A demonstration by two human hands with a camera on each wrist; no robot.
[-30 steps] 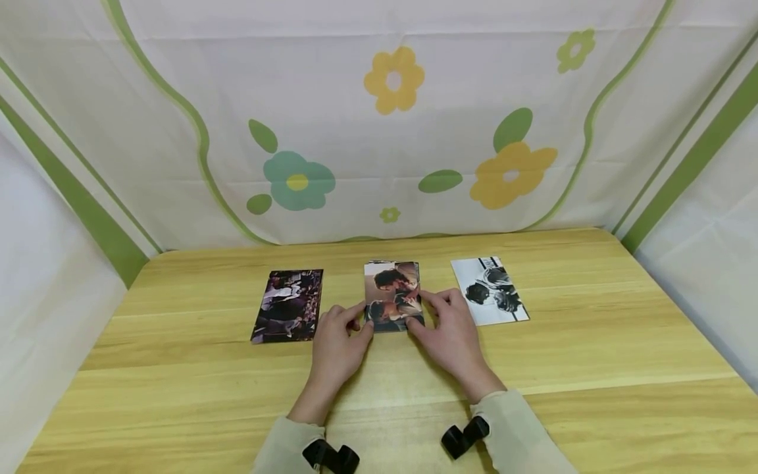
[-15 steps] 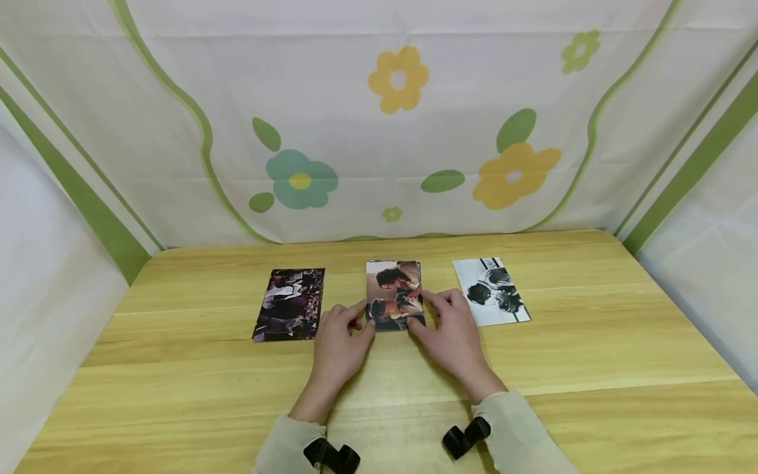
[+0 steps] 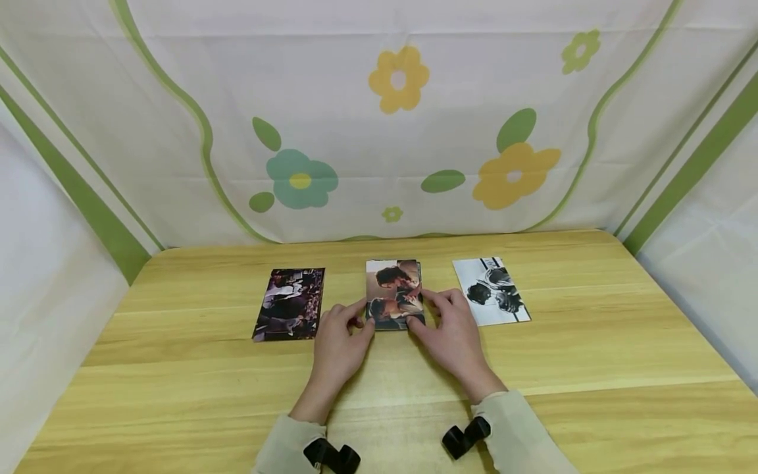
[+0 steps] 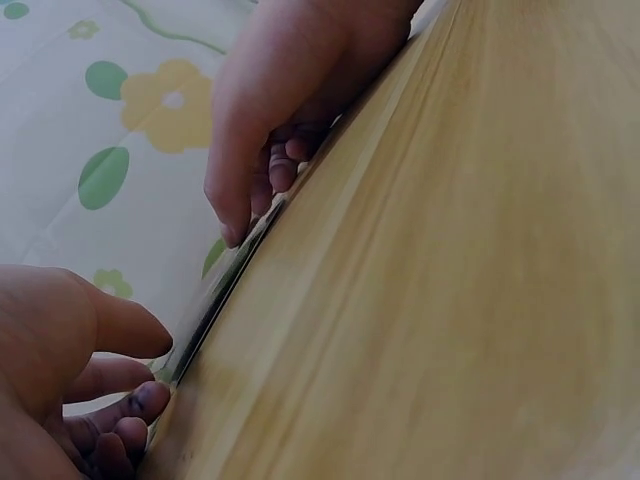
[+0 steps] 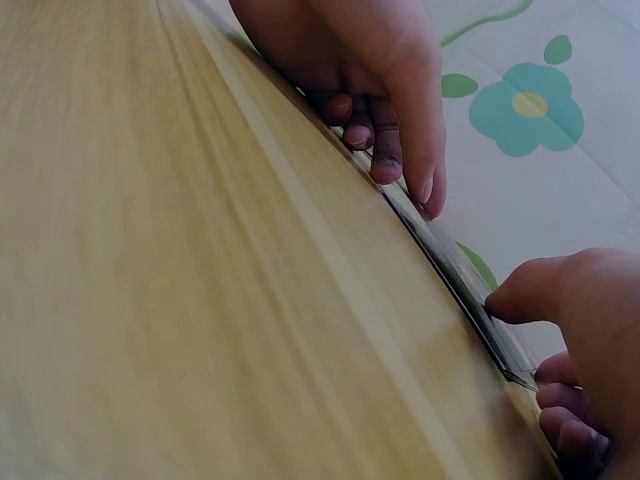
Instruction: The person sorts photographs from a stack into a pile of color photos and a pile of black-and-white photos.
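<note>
Middle photo stack (image 3: 394,293) lies flat on the desk (image 3: 592,355), centre of a row of three, its near end between both hands. Left hand (image 3: 339,342) is at the stack's near-left corner, index finger along the left edge, thumb at the near edge; left grip is pinching that corner, fingers curled. Right hand (image 3: 453,332) is at the near-right corner, fingers (image 3: 435,297) laid on the right edge and top face, thumb at the near edge; right grip is likewise clenched on the stack. Left wrist view: stack (image 4: 225,290) seen edge-on as a thin dark sliver on the desk (image 4: 450,300), left hand (image 4: 70,370) low in frame with thumb pointing at its edge, right hand (image 4: 290,110) above with fingertips down on it. Right wrist view mirrors this: stack (image 5: 455,275) edge-on, right hand (image 5: 580,340) thumb against its corner, left hand (image 5: 370,70) fingertips on the far end. More than one sheet in the stack, count unclear. Dark photo (image 3: 289,304) lies flat to the left, near but apart from the left hand. Black-and-white photo (image 3: 490,291) lies flat to the right, slightly skewed, just beside the right hand. Flowered cloth (image 3: 391,118) hangs behind the desk
</note>
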